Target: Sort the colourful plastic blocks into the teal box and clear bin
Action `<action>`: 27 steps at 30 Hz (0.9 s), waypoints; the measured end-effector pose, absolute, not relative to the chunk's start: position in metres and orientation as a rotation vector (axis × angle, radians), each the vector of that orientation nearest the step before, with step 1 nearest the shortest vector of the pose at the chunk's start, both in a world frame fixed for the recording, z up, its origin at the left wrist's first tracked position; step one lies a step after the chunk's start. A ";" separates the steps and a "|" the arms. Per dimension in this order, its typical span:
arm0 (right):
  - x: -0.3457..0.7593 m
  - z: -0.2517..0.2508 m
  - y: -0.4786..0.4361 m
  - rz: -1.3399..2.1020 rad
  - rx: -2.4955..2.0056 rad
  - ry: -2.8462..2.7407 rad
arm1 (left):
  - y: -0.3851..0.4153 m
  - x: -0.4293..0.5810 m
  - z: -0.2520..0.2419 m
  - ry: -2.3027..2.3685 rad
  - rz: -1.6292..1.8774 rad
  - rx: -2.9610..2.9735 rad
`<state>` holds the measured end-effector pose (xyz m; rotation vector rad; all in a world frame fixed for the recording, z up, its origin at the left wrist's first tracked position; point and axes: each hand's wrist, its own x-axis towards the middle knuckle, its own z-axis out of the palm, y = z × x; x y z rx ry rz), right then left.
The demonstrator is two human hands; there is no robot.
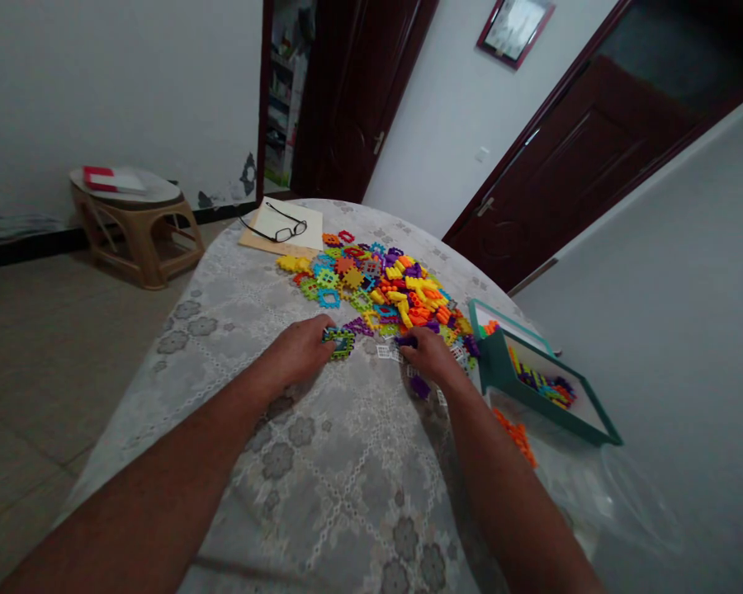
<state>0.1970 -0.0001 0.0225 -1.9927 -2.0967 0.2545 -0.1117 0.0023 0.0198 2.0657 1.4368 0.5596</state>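
Observation:
My left hand [306,348] is closed on the edge of a small built piece of interlocking plastic blocks [339,343], green and dark in colour, low over the tablecloth. My right hand [427,353] pinches a purple plastic block [407,340] at the near edge of the pile. Just beyond both hands spreads a heap of colourful interlocking plastic pieces [352,278], flat notched squares to the left and chunky yellow and orange ones to the right. Small white grid pieces [385,352] lie between the hands. Beside my right wrist rests another purple piece [419,387].
A patterned cloth covers the round table [322,462]. Eyeglasses [283,234] lie on a board with paper [309,221] at the far left. On the right stand an open green box [551,388] holding blocks and a clear plastic bag [594,487] beside orange pieces [515,437]. A stool [139,235] is beyond.

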 end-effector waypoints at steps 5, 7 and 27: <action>0.194 0.020 -0.001 0.303 -2.055 -2.029 | 0.004 -0.112 0.019 1.415 0.558 2.103; 0.191 0.022 -0.004 0.286 -2.062 -2.035 | 0.004 -0.112 0.019 1.410 0.558 2.104; 0.348 0.077 -0.204 -0.078 -2.274 -1.589 | 0.019 -0.108 0.028 1.620 0.339 1.966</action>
